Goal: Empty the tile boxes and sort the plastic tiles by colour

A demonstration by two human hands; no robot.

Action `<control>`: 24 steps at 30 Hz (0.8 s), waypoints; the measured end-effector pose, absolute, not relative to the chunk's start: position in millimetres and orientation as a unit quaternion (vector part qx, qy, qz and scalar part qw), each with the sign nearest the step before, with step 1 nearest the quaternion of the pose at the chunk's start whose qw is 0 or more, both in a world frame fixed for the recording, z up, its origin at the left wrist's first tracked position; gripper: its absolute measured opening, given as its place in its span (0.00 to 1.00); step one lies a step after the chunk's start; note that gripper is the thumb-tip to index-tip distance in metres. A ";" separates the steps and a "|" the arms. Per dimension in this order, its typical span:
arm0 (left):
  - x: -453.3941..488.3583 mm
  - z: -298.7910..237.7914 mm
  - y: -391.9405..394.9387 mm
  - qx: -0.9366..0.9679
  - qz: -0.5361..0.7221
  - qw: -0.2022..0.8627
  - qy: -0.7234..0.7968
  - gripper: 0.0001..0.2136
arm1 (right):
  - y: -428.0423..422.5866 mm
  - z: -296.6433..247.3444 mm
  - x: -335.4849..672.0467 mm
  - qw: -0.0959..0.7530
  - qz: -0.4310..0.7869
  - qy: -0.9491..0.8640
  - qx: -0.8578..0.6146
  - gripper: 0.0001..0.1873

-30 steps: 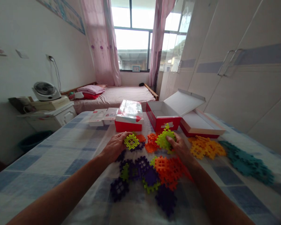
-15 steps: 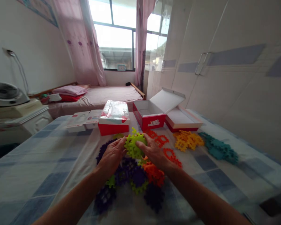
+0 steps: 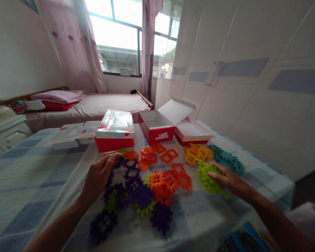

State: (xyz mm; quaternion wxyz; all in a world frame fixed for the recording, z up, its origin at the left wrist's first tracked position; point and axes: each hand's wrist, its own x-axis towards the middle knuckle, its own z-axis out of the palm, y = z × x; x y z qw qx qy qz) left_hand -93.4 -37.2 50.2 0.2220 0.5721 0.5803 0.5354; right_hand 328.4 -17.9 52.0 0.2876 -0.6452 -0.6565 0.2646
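Observation:
On the right, my right hand (image 3: 224,176) is closed around a stack of lime-green plastic interlocking tiles (image 3: 208,176), thumb on top, low over the table. My left hand (image 3: 101,171) is at the left edge of a pile of dark purple tiles (image 3: 132,183). Its fingers stretch toward the pile and hold nothing that I can see; whether they touch it I cannot tell. Orange tiles (image 3: 170,182) lie loose in the middle, partly overlapping the purple ones. A few green tiles (image 3: 111,201) are mixed in among the purple.
Yellow tiles (image 3: 198,153) and teal tiles (image 3: 228,161) lie in heaps to the right. Behind stand a closed red-and-white box (image 3: 115,131), an open red box (image 3: 157,133) and a shallow box or lid (image 3: 193,131). White packaging (image 3: 68,134) lies back left on the checked tablecloth (image 3: 42,182).
My right hand has carried the green stack from the middle to the right. My left hand has come off the stack and moved left beside the purple tiles. The view has turned right.

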 end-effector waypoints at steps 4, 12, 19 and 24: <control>-108.5 39.8 -29.7 0.594 0.519 0.156 0.594 0.18 | -22.0 36.2 360.3 0.210 0.220 -0.674 -0.673 0.29; -113.7 22.7 -25.3 0.632 0.471 0.101 0.608 0.20 | -24.9 38.2 350.8 0.236 0.120 -0.710 -0.652 0.28; -107.1 26.6 -31.8 0.678 0.476 0.035 0.559 0.16 | -44.0 72.5 283.1 0.170 0.128 -0.833 -0.511 0.27; -97.6 25.2 -38.8 0.742 0.450 -0.011 0.498 0.12 | -31.9 64.1 232.6 0.073 0.178 -0.880 -0.434 0.35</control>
